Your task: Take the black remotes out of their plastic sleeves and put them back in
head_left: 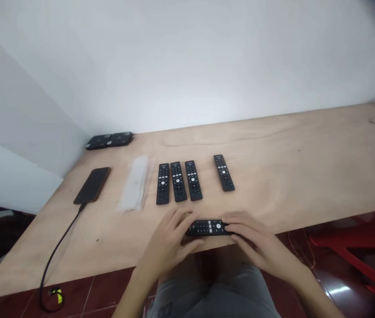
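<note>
At the near edge of a pale, wood-grained table [290, 176], I hold a slim black plastic remote control with white and dark buttons [204, 227], turned sideways along the edge. My left hand [174, 234] pinches its left end, thumb on the near side and fingers on the far side; my right hand [253, 234] has its fingers over the right end and the thumb at the near edge. Whether the underside touches the wood I cannot tell. Beyond my hands, three matching black remotes [178, 181] lie side by side, slightly fanned, and a fourth black remote [223, 172] lies apart to their right. Left of the row is a flat, whitish, see-through plastic sleeve [136, 183], then a dark phone with a brown edge [92, 185], its black cable [57, 251] running off the table's front. Two flat black boxes [120, 138] sit in the back left corner, near the plain white wall [207, 66]. Below, the floor [108, 287] is dark red tile, shiny at the right, where part of a red plastic seat [339, 243] shows
</note>
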`<state>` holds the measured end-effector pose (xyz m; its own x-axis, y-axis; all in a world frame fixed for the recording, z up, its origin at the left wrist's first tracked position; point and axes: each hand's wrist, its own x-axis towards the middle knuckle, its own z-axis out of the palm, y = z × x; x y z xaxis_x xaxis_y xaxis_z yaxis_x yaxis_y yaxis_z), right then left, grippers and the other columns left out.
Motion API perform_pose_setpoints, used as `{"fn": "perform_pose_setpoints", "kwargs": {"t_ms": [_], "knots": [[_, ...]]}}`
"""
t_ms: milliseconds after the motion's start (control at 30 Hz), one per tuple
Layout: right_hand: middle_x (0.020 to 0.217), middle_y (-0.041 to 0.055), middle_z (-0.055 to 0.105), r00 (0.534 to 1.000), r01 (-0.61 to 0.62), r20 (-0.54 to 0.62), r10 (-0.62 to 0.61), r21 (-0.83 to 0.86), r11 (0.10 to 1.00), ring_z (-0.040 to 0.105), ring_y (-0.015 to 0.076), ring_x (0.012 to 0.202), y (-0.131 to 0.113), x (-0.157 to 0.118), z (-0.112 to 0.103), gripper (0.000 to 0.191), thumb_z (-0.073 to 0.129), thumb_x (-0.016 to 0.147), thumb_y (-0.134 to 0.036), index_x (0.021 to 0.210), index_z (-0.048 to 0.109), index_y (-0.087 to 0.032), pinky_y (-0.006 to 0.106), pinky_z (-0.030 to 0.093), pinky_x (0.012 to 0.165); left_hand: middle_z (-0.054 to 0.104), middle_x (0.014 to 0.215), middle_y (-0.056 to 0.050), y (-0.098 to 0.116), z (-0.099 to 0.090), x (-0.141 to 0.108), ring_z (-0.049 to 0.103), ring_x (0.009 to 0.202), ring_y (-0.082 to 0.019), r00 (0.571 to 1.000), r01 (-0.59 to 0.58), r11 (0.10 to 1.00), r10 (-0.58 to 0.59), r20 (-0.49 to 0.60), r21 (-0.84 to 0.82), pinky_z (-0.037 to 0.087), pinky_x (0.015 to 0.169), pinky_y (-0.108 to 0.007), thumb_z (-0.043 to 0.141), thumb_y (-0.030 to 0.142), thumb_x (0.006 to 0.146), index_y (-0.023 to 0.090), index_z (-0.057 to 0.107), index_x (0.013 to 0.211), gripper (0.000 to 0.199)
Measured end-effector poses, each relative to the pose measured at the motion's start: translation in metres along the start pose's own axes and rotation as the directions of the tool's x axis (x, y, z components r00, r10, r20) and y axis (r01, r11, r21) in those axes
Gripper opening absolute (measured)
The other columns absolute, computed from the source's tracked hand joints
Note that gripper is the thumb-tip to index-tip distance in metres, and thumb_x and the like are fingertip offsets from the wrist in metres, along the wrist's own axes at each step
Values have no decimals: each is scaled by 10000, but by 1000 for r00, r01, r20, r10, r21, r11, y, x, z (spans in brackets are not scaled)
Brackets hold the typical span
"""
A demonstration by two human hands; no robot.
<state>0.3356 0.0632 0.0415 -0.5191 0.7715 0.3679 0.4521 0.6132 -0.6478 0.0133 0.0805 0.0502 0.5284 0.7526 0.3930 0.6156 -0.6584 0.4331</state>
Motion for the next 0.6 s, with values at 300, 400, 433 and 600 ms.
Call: {"fn": "perform_pose_setpoints", "kwargs": {"t_ms": [300,400,433,600], "knots": [[1490,98,692,987,-121,113,117,33,992,665,316,1373,-2,47,14,448,661,1135,-370,1576,591,-332,512,591,1167,816,1215,-73,1,-17,-5,760,1106,-250,926,372,844,-365,93,-386,611,992,-371,585,375,1156,253,790,1273,266],[1458,93,697,982,-82,173,78,19,996,682,316,1320,0,60,18,479,712,1107,-361,1569,590,-333,495,612,1116,842,1057,-53,0,-18,-5,776,972,-249,864,487,758,-489,116,-433,618,857,-336,624,430,1122,223,827,1172,293],[1464,90,696,981,-68,182,64,18,998,678,314,1328,0,64,18,461,697,1115,-346,1564,592,-334,495,603,1126,846,1037,-47,0,-17,-4,780,960,-254,848,512,739,-515,124,-438,619,835,-332,677,436,1088,220,833,1153,274],[1550,93,666,970,-8,241,-1,36,999,654,307,1392,5,75,16,472,669,1140,-357,1599,560,-332,486,567,1168,856,1029,-54,-3,-17,0,799,958,-270,803,576,664,-569,178,-477,635,832,-343,797,429,987,214,846,1127,261]]}}
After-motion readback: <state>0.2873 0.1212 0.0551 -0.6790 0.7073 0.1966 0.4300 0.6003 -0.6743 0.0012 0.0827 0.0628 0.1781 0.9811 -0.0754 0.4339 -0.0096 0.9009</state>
